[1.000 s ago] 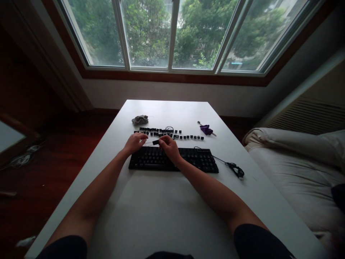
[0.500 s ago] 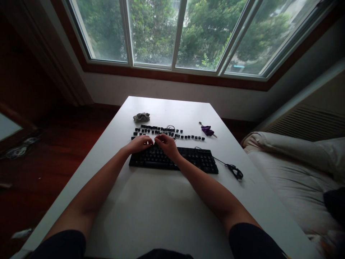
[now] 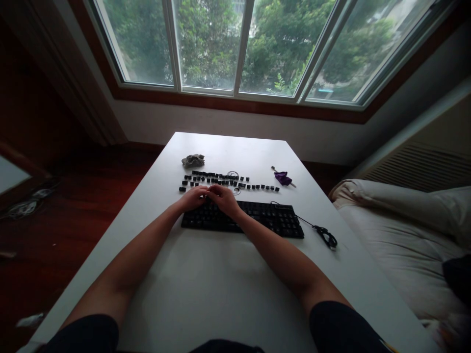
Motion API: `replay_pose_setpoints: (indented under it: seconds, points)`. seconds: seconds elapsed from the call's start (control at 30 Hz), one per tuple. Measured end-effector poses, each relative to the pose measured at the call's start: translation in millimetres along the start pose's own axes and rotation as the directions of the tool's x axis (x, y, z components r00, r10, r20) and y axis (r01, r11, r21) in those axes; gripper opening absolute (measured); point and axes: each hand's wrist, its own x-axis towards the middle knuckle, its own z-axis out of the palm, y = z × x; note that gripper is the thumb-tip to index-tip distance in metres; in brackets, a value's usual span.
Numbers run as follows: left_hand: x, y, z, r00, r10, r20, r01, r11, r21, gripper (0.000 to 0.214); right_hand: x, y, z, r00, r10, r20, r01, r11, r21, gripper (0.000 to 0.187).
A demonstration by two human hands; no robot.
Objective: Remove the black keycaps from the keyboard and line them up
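A black keyboard (image 3: 272, 218) lies across the white table, its cable (image 3: 326, 237) bundled off the right end. My left hand (image 3: 194, 198) is over the keyboard's upper left part, its fingers curled inward. Beside it my right hand (image 3: 222, 198) reaches across the keyboard, thumb and fingers pinched. The fingertips of both hands meet near the far edge; whatever is between them is too small or hidden. Just beyond the hands, loose black keycaps (image 3: 263, 187) stand in rows. Thin wire loops (image 3: 233, 173) lie among them.
A crumpled grey cloth (image 3: 193, 161) sits at the table's back left. At the back right is a purple cloth (image 3: 282, 178) with a small brush (image 3: 273, 168) by it. A pale padded seat (image 3: 390, 235) stands right of the white table (image 3: 206, 294).
The keyboard and its cable have shifted slightly right and a little nearer to me. My left hand has moved right, my right hand slightly left, and their fingertips have come together.
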Motion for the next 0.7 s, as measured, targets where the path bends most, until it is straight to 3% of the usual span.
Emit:
replay_pose_setpoints:
  seconds: [0.13,0.23,0.47,0.7]
  points:
    - [-1.3,3.5,-0.5,1.000,-0.011,-0.006,0.011,1.000,0.022,0.020,-6.9,-15.0,0.2,0.972,-0.185,0.146,0.207,0.966,-0.154,0.015]
    - [-2.7,5.1,-0.6,1.000,-0.007,-0.011,0.008,1.000,0.028,0.012,-11.4,-24.2,-3.3,0.952,-0.221,0.211,0.268,0.935,-0.233,0.010]
    - [-2.0,3.0,4.6,0.999,0.013,-0.042,-0.011,0.998,0.059,0.012,-10.5,-17.7,-24.2,0.992,-0.092,0.087,0.110,0.966,-0.233,0.007]
    - [-2.6,5.0,3.7,1.000,0.009,-0.029,-0.007,0.998,0.056,0.017,-10.6,-1.5,-23.3,0.994,0.069,-0.088,-0.085,0.979,-0.188,0.014]
